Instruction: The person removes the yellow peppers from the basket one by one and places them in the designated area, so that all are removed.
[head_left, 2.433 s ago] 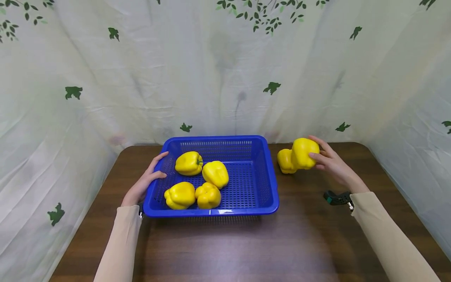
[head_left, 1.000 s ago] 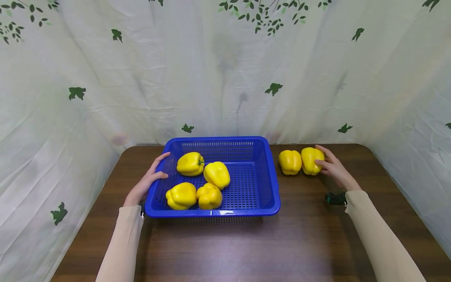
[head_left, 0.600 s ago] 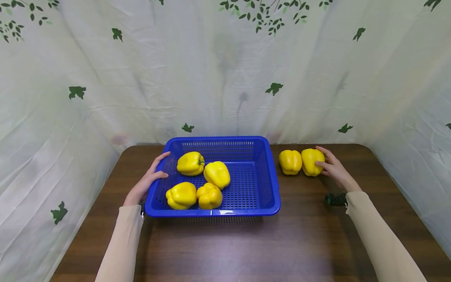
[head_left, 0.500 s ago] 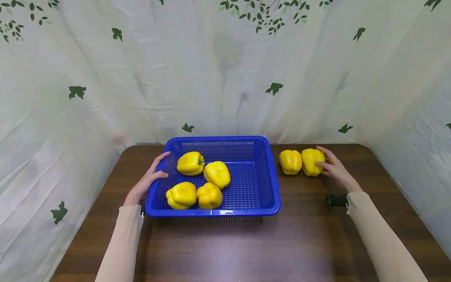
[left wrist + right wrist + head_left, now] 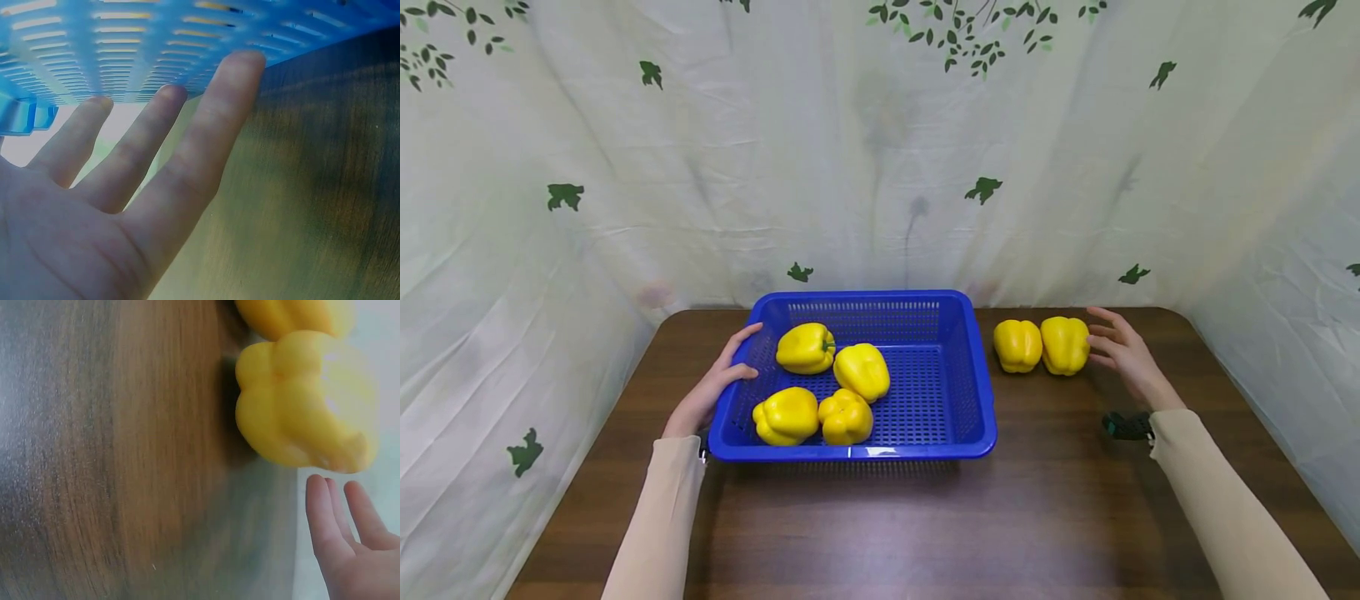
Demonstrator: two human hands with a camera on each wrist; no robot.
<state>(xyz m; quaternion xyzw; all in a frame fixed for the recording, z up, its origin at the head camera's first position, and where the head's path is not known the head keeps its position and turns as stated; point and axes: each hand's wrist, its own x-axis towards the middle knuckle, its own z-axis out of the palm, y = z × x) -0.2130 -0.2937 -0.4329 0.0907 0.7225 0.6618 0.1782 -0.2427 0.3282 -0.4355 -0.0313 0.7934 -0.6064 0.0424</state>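
Left hand [image 5: 709, 390]: was clamped on the left side of the blue basket [image 5: 917, 452], its thumb over the rim and a finger across the rim farther back; in the left wrist view, three nearly straight fingers stood apart from one another, their tips at the slotted outer wall.
Blue basket: rested on the brown table [image 5: 1037, 500], with four yellow peppers gathered mostly in its left part.
Front-left pepper [image 5: 786, 417]: lay inside the basket by its front wall.
Back-left pepper [image 5: 805, 348]: lay inside the basket towards its back, the green stem facing the basket's right side.
Front-middle pepper [image 5: 846, 417]: sat inside the basket near its front wall, just beside the front-left one.
Central pepper [image 5: 862, 372]: lay near the middle of the basket, just behind the front-middle one.
Nearer pepper [image 5: 1018, 346]: stood on the table, just right of the basket.
Farther pepper [image 5: 1065, 346]: stood right of the basket too, beyond the nearer one and close beside it.
Right hand [image 5: 1129, 354]: was well to the right of the basket, thumb and fingers apart, with nothing in its grasp; in the right wrist view a narrow gap separated the fingertips from the farther pepper.
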